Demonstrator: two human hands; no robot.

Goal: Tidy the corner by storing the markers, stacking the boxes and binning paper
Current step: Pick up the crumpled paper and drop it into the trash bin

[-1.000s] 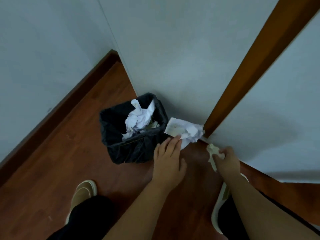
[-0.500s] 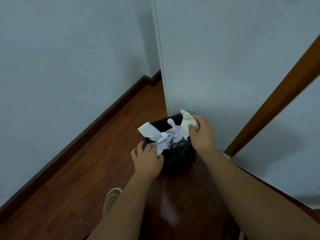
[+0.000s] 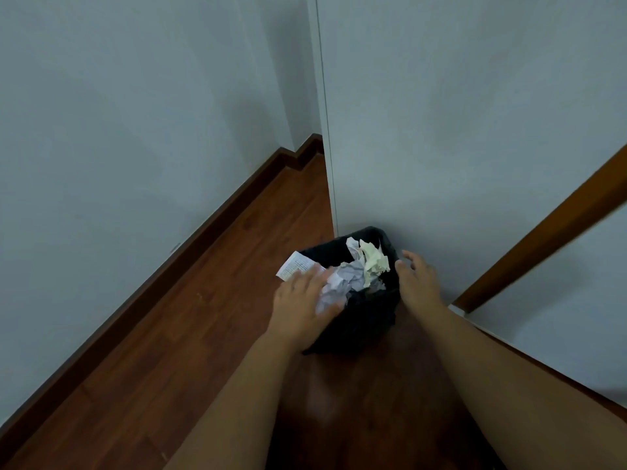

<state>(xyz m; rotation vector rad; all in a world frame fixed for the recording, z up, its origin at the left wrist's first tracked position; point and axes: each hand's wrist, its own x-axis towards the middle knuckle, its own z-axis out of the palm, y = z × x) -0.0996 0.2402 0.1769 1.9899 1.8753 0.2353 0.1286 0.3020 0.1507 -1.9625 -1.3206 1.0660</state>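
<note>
A small bin lined with a black bag (image 3: pixel 363 317) stands on the wooden floor against a white wall. Crumpled white paper (image 3: pixel 342 279) fills its top, and a yellowish crumpled piece (image 3: pixel 375 261) lies on the heap. My left hand (image 3: pixel 303 300) pinches a white printed sheet (image 3: pixel 295 266) at the bin's left rim, thumb against the crumpled part. My right hand (image 3: pixel 415 278) hovers beside the bin's right rim with fingers spread and nothing in it. No markers or boxes are in view.
White walls close in on the left and behind the bin, with a dark wooden skirting board (image 3: pixel 169 266) along the floor. A brown wooden door frame (image 3: pixel 543 232) slants down at the right. Open wooden floor (image 3: pixel 203 334) lies left of the bin.
My right hand carried the yellowish paper over the bin and let go; it now lies on the heap. My left hand brought the white sheet from the bin's right side onto its left rim.
</note>
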